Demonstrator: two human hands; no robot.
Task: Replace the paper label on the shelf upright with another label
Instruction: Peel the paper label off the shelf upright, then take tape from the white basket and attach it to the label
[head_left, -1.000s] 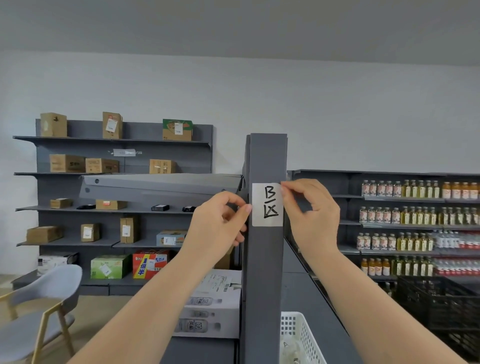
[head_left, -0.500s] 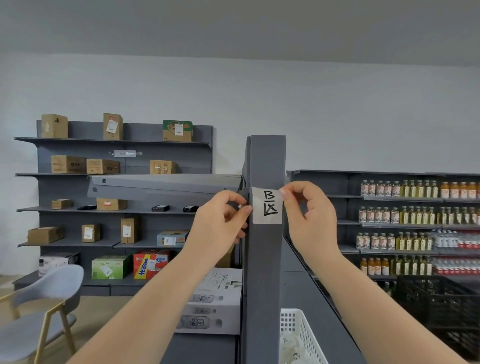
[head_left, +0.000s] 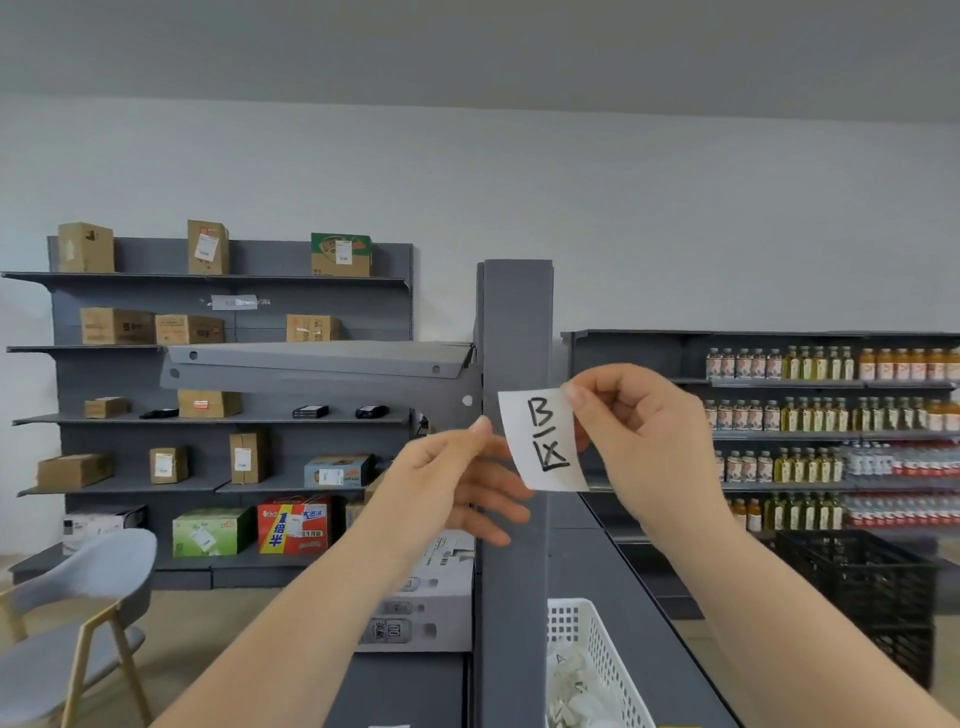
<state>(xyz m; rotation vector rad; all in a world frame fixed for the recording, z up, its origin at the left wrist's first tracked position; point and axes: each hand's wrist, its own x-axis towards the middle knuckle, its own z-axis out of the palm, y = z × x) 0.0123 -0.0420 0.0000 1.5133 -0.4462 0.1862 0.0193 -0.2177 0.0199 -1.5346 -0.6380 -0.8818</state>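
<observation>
A white paper label (head_left: 543, 441) with "B" and a handwritten sign in black hangs tilted in front of the grey shelf upright (head_left: 514, 322). My right hand (head_left: 644, 441) pinches its top right corner between thumb and forefinger. My left hand (head_left: 457, 478) is just left of the label with its fingers spread, its forefinger tip near the label's left edge; I cannot tell whether it touches. The label's lower part overlaps the upright's right edge, and the upright's face above it is bare.
A white plastic basket (head_left: 597, 654) holding pale items stands on the shelf below right of the upright. Grey shelves with cardboard boxes (head_left: 208, 405) fill the left; bottle shelves (head_left: 831, 415) and a black crate (head_left: 857, 587) are right. A grey chair (head_left: 67, 613) stands at lower left.
The label was flat on the upright a second ago. My right hand has peeled it off from the top right corner and drawn it right and down; my left hand's fingers have spread.
</observation>
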